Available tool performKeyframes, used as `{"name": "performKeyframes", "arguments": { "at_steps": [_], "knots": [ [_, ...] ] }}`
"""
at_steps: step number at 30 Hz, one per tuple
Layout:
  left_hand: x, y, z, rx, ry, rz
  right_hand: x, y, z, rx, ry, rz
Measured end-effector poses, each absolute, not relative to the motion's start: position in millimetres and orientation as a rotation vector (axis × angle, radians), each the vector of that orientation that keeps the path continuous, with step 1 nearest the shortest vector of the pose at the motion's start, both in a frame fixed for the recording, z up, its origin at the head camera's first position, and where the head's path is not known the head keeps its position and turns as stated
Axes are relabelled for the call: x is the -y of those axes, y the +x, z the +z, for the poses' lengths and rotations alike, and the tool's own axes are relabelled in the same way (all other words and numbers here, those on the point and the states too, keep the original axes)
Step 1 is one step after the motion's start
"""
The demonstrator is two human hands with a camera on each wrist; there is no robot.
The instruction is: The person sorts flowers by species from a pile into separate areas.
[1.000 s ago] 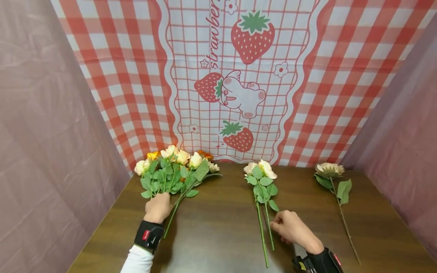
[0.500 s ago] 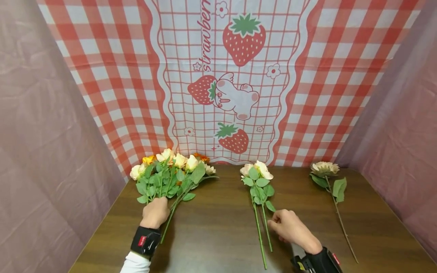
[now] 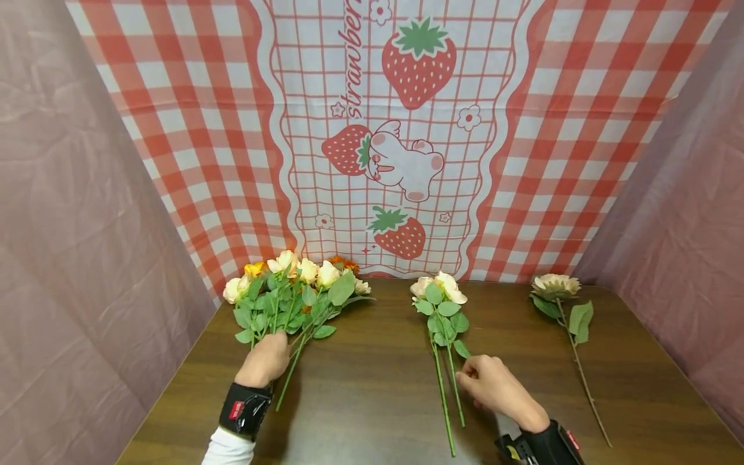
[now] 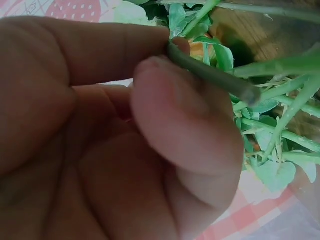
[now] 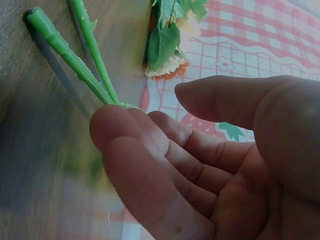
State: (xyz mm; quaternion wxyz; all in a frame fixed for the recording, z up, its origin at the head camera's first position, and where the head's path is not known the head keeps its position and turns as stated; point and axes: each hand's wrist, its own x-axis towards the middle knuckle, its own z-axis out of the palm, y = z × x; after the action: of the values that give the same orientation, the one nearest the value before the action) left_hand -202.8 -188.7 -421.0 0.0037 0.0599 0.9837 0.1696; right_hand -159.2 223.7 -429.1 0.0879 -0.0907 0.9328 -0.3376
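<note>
At the left of the head view lies a bunch of cream, yellow and orange flowers [image 3: 279, 303] with leafy green stems. My left hand [image 3: 265, 358] is over its lower stems. Seen from the left wrist, the thumb and forefinger pinch a thin dark green stem [image 4: 215, 75]; which bloom it belongs to is hidden. Two pale roses [image 3: 447, 287] lie side by side mid-table. Just right of their stems is my right hand [image 3: 498, 391], fingers loosely bent and thumb apart in the right wrist view, holding nothing. Bare green stems [image 5: 65, 52] appear beyond its fingertips.
One cream flower [image 3: 555, 285] with a long stem lies apart on the right of the brown wooden table [image 3: 360, 387]. A red-checked strawberry cloth [image 3: 407, 155] hangs behind. Pinkish curtains [image 3: 75, 226] flank both sides.
The head view has shifted slightly. Both hands stay in nearly the same places beside the flowers, and the flowers lie as before.
</note>
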Motion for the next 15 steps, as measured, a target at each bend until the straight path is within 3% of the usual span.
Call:
{"name": "performKeyframes", "arguments": {
  "at_steps": [15],
  "knots": [
    [187.9, -203.9, -415.5, -3.045, 0.179, 0.541, -223.9, -160.8, -430.9, -2.772, -0.343, -1.011]
  ]
}}
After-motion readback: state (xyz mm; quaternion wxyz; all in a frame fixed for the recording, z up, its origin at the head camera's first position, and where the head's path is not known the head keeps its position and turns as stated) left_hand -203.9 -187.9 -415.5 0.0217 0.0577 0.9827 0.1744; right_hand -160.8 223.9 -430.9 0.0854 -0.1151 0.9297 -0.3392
